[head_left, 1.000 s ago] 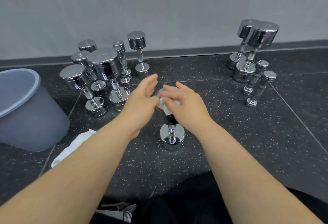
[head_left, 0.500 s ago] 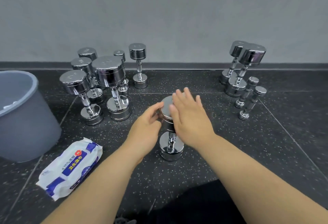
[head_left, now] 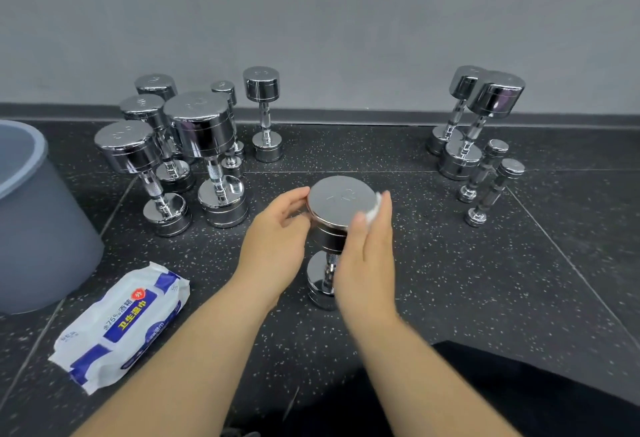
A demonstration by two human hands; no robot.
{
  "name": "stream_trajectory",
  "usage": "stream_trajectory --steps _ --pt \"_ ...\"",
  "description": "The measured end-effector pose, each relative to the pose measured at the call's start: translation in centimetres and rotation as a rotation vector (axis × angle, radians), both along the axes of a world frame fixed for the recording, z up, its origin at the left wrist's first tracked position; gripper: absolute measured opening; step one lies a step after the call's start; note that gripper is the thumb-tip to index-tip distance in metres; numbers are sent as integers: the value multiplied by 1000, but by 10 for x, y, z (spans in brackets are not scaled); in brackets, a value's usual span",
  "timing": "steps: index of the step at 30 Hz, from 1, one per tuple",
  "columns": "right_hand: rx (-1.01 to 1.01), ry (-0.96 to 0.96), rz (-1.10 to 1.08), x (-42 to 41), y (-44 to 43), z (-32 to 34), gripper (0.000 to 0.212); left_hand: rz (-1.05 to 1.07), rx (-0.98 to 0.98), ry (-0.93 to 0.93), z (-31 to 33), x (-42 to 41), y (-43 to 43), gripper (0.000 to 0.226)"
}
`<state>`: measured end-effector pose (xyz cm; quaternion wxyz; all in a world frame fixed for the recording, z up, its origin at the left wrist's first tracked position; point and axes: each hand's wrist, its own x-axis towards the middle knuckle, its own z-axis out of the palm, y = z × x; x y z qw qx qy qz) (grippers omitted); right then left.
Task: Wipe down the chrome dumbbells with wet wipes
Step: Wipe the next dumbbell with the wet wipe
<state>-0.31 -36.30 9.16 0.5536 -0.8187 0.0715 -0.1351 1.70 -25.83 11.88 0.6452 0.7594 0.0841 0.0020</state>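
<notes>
A chrome dumbbell (head_left: 341, 199) stands upright on the dark speckled floor in the middle of the view. My left hand (head_left: 273, 246) grips the left edge of its top head, fingers curled round the rim. My right hand (head_left: 372, 263) is on the right side of that head with straight fingers. It holds a white wet wipe (head_left: 375, 209) between thumb and fingers against the chrome. Only a small part of the wipe shows. My right hand hides part of the handle and of the lower head.
Several upright chrome dumbbells (head_left: 204, 131) cluster at the back left, and more dumbbells (head_left: 495, 97) stand at the back right by the grey wall. A grey bucket (head_left: 34, 228) is at the left edge. A blue-and-white pack of wipes (head_left: 124, 325) lies front left.
My right hand has slid off the top face of the head to its right side, so the flat top shows. My left hand stays on the left rim. The camera has come closer.
</notes>
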Motion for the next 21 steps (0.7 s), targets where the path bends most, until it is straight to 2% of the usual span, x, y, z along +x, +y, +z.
stream_trajectory --steps 3,5,6,7,8,11,13,16,18,19,21 --pt "162 79 -26 -6 12 -10 56 -6 -13 10 -3 1 1 47" --pt "470 190 -77 25 -5 3 47 -1 -12 10 -5 2 0 51" --pt "562 240 -95 34 -9 9 50 -1 -9 10 -6 2 0 51" --pt "535 229 -73 34 -10 16 52 3 -12 9 -7 2 1 51" --pt "396 174 -45 28 -6 18 52 4 -21 7 -7 4 2 50" --pt "-241 -23 39 7 1 10 61 9 -92 29 -6 6 3 47" --pt "-535 -47 137 29 -10 23 54 31 -144 37 -1 6 4 41" --pt "-941 -73 508 52 -29 46 52 118 -259 81 2 4 5 32" --pt "-1108 -64 764 56 -44 60 52 149 -357 124 3 2 3 32" --pt "-1137 -4 823 63 -49 66 52 157 -393 141 3 1 3 32" --pt "-1016 167 735 81 -54 70 51 172 -424 163 3 0 1 32"
